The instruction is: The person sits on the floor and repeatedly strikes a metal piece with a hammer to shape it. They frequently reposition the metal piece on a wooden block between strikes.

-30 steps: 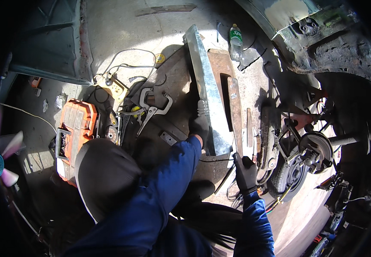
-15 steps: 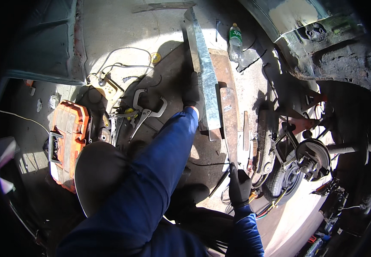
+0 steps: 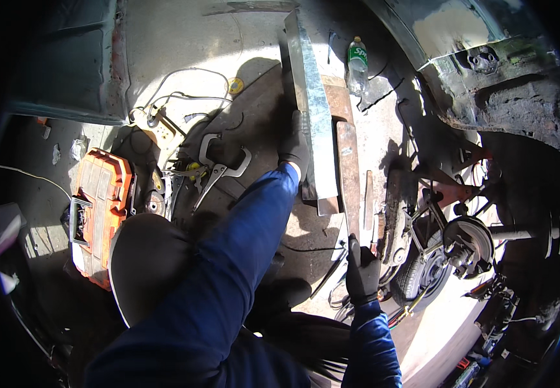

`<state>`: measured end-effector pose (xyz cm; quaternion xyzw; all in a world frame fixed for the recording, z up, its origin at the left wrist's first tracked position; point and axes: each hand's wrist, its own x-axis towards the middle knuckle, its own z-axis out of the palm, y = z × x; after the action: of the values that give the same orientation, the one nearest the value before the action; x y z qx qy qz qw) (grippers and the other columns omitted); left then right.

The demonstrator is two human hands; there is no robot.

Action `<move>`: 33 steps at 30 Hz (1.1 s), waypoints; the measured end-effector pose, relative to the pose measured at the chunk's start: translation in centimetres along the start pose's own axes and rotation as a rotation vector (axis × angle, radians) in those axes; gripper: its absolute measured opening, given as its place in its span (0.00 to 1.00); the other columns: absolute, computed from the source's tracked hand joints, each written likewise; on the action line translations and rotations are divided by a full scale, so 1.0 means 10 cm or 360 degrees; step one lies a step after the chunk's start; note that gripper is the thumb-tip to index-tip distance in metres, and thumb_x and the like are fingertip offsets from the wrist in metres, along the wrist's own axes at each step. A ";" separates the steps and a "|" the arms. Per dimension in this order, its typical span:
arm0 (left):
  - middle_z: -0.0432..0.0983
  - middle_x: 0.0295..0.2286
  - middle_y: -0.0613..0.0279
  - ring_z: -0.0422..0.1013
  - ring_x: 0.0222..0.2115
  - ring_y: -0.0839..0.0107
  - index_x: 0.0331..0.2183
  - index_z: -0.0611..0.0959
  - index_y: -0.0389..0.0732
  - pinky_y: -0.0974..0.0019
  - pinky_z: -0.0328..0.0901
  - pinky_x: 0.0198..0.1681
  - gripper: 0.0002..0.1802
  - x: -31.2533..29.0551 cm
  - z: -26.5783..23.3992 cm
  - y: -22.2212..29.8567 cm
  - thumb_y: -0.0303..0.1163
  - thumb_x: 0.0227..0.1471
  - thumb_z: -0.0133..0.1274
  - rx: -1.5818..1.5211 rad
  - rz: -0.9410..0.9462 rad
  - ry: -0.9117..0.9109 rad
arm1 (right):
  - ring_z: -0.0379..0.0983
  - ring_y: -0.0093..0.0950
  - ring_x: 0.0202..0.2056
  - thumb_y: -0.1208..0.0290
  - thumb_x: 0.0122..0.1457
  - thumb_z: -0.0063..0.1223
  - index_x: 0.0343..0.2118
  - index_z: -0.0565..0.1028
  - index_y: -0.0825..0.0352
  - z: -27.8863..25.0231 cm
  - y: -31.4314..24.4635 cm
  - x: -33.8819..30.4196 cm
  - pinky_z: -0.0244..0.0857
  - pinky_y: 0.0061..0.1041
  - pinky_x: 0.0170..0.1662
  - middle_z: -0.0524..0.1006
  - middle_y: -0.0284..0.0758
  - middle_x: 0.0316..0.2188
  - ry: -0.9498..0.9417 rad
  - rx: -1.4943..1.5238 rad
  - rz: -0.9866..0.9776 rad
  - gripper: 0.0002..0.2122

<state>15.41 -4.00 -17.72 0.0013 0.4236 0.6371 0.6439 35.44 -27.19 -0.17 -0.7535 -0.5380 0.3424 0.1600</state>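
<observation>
My left hand [image 3: 295, 145], in a dark glove, is closed around the left side of a long bent galvanized sheet-metal strip [image 3: 319, 129]. The strip rests on a rusty metal piece [image 3: 337, 97], which shows along its right side and below its near end. Held by its near end, a long flat rusty steel bar [image 3: 348, 168] extends away from my gloved right hand [image 3: 363, 271]. The bar lies close along the strip's right edge, its far end over the rusty piece. The fingertips of my left hand are partly hidden in shadow.
Locking C-clamps [image 3: 218, 169] lie left of the strip, near an orange toolbox [image 3: 102, 207] and a cable [image 3: 186, 97]. A green-labelled plastic bottle [image 3: 357, 68] stands beyond. To the right are a wheel [image 3: 422, 275], a brake drum [image 3: 467, 240] and a vehicle body [image 3: 513, 84].
My right hand has pushed the flat steel bar a little farther away, alongside the sheet-metal strip. My left hand keeps its hold on the strip; the view has shifted slightly.
</observation>
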 end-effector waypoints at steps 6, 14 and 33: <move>0.86 0.48 0.65 0.79 0.45 0.71 0.55 0.85 0.39 0.66 0.71 0.51 0.43 -0.10 0.02 0.03 0.71 0.68 0.46 0.0145 0.0035 0.0087 | 0.62 0.19 0.22 0.49 0.79 0.41 0.31 0.72 0.71 -0.29 -0.29 -0.05 0.56 0.25 0.27 0.70 0.28 0.20 0.0500 0.0711 -0.0282 0.27; 0.83 0.55 0.64 0.78 0.50 0.68 0.63 0.81 0.42 0.63 0.70 0.57 0.47 0.04 -0.08 0.23 0.74 0.67 0.43 0.0252 -0.0018 0.0030 | 0.68 0.38 0.24 0.43 0.76 0.46 0.35 0.81 0.72 0.10 0.23 0.11 0.62 0.42 0.33 0.74 0.47 0.21 0.0015 -0.0400 -0.0014 0.31; 0.87 0.34 0.55 0.83 0.35 0.62 0.41 0.89 0.33 0.62 0.75 0.41 0.39 -0.56 0.01 -0.49 0.64 0.70 0.48 -0.0180 0.0233 0.0333 | 0.60 0.17 0.22 0.55 0.77 0.53 0.28 0.76 0.70 0.03 -0.17 -0.11 0.54 0.27 0.27 0.67 0.24 0.17 0.0224 0.0365 0.0078 0.23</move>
<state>20.40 -9.49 -17.29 -0.0705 0.4506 0.7019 0.5471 33.88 -27.63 1.02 -0.7653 -0.4643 0.3518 0.2739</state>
